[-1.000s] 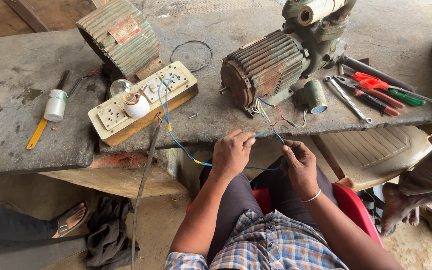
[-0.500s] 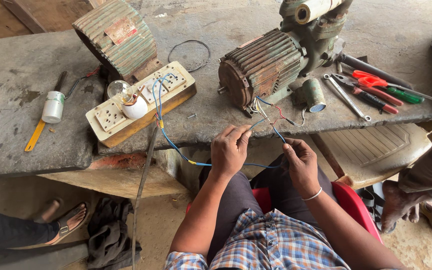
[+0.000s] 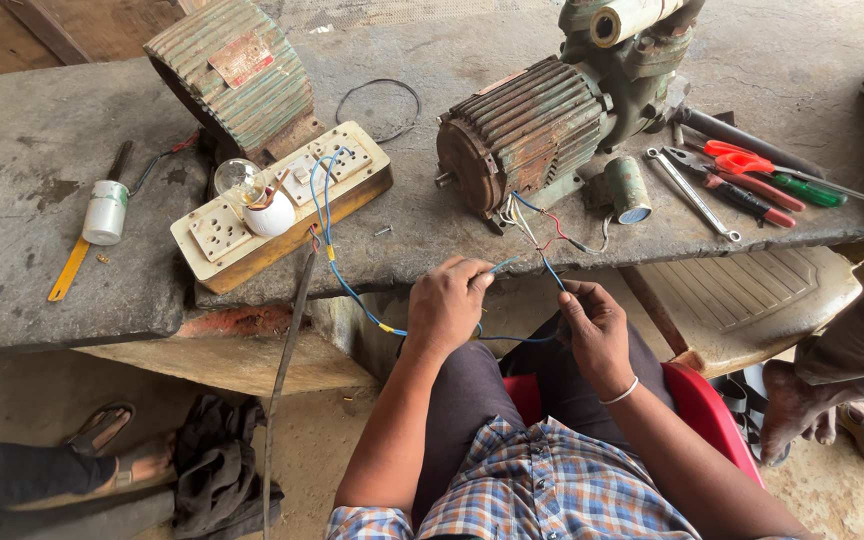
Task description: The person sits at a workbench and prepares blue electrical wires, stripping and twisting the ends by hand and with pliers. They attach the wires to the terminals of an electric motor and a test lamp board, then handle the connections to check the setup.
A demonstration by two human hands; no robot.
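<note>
My left hand [image 3: 449, 305] pinches the end of a blue wire [image 3: 354, 298] that loops back to a cream socket board [image 3: 282, 200] with a bulb on it. My right hand [image 3: 593, 325] pinches another thin blue wire [image 3: 550, 272] that runs up to the loose leads under a green ribbed electric motor [image 3: 532, 130] on the concrete bench [image 3: 42, 230]. Both hands hang just off the bench's front edge, above my lap. The two wire ends sit a short way apart between the hands.
A second ribbed motor housing [image 3: 237, 75] stands at the back left. A white cylinder [image 3: 106, 211] and yellow strip [image 3: 68, 270] lie left. Pliers, screwdrivers and a spanner [image 3: 742, 180] lie right of the motor. Other people's feet show at left and right.
The view has shifted slightly. My hands have stayed close together at the bench edge, working the wire ends; the left hand has lowered a little toward the lap.
</note>
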